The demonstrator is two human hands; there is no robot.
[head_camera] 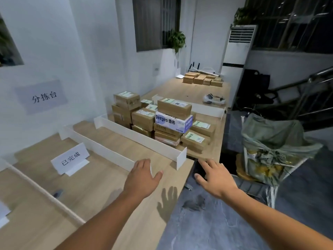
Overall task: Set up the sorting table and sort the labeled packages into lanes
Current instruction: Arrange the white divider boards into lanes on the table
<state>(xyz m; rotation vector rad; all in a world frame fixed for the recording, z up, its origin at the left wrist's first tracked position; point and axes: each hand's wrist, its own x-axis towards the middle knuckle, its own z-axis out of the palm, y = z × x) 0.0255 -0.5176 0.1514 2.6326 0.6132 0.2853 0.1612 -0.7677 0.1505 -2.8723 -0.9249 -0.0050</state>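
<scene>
Head view: white dividers [100, 149], a sign card [71, 158] and a bagged bin [273, 147] flank the table [100, 186]; labeled packages [162, 121] stacked in the far lane, well beyond the flat-fingered left hand [142, 175] and spread, empty right hand [214, 177]

Long wooden table [100, 186] from lower left to upper middle of the frame, cut into lanes by low white dividers [144, 139] standing on edge. In the middle, between two dividers, brown cardboard packages [142, 118] with green-and-white labels on top, stacked several high; among them one blue-and-white box [173, 121]. At lower left, a folded white sign card [70, 158] upright in a lane.
</scene>
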